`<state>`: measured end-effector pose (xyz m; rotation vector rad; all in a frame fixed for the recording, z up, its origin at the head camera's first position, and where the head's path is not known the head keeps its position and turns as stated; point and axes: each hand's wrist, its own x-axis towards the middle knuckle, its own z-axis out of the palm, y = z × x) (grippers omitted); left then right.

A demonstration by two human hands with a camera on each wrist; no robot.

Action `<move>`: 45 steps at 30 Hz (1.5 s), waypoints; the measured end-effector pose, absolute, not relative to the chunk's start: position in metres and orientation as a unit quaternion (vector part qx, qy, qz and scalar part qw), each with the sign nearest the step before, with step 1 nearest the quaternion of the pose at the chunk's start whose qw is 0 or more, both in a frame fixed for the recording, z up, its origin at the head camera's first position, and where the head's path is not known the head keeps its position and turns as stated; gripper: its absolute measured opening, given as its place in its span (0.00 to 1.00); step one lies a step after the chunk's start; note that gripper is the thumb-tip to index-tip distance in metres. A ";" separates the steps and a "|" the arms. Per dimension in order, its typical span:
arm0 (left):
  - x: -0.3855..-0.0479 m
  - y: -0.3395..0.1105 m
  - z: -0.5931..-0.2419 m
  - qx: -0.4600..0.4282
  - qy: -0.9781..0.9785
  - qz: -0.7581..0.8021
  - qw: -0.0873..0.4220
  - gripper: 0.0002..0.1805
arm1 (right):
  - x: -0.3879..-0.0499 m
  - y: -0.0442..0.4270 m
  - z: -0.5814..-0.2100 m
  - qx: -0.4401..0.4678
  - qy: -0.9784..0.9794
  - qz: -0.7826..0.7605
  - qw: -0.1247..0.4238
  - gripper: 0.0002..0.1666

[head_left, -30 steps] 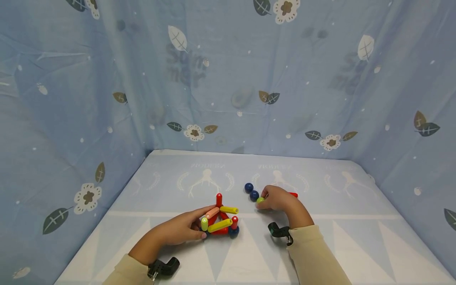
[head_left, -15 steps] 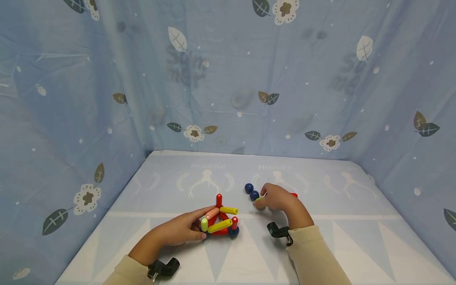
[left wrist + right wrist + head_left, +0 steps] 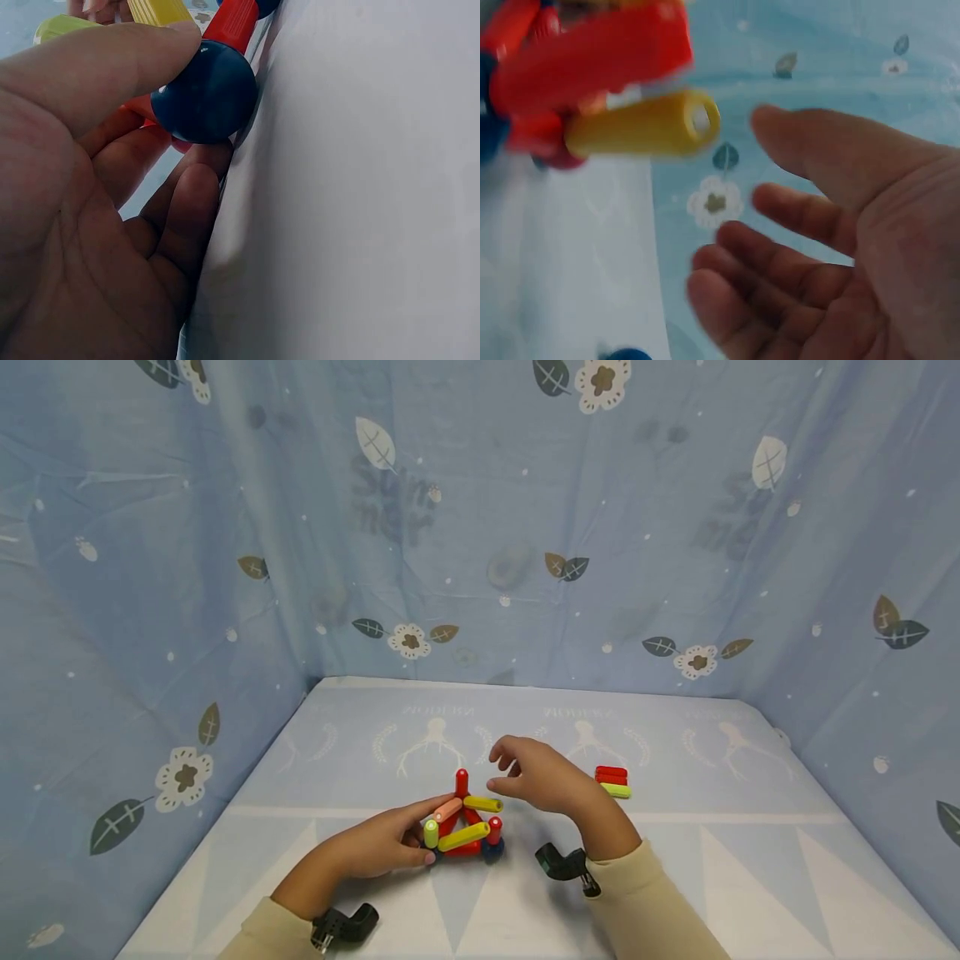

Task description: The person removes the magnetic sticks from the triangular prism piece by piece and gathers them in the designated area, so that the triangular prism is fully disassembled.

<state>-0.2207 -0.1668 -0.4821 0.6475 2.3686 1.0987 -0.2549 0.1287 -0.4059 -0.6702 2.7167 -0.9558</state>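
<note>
Left hand (image 3: pixel 378 842) grips the nearest corner of the rod-and-ball frame (image 3: pixel 463 837), thumb against a dark blue ball (image 3: pixel 206 94); frame sits on the table (image 3: pixel 750 793) just right of that hand. Right hand (image 3: pixel 543 777) holds nothing, fingers loosely bent, near the frame's yellow rod (image 3: pixel 483 803), not touching. Two red rods (image 3: pixel 612 772) and a lime rod (image 3: pixel 617 791) lie right of the right hand.

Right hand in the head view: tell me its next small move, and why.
Probably pinch the nearest yellow plastic stick by its free end: the right hand is open and empty beside it, while the left hand holds the multicoloured stick-and-ball frame at a dark blue round ball, likely steadying it.
</note>
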 end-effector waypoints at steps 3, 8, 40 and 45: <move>-0.221 -0.167 -0.482 0.236 0.858 0.399 0.222 0.46 | -0.250 0.116 -0.407 -0.245 0.906 -0.337 0.080 0.24; -0.220 -0.168 -0.482 0.237 0.856 0.401 0.224 0.46 | -0.245 0.101 -0.414 -0.268 0.901 -0.333 0.076 0.30; -0.221 -0.167 -0.478 0.233 0.849 0.409 0.239 0.45 | -0.257 0.083 -0.419 -0.243 0.932 -0.260 0.073 0.11; -0.221 -0.167 -0.478 0.232 0.851 0.407 0.235 0.46 | -0.257 0.084 -0.422 -0.235 0.928 -0.282 0.068 0.11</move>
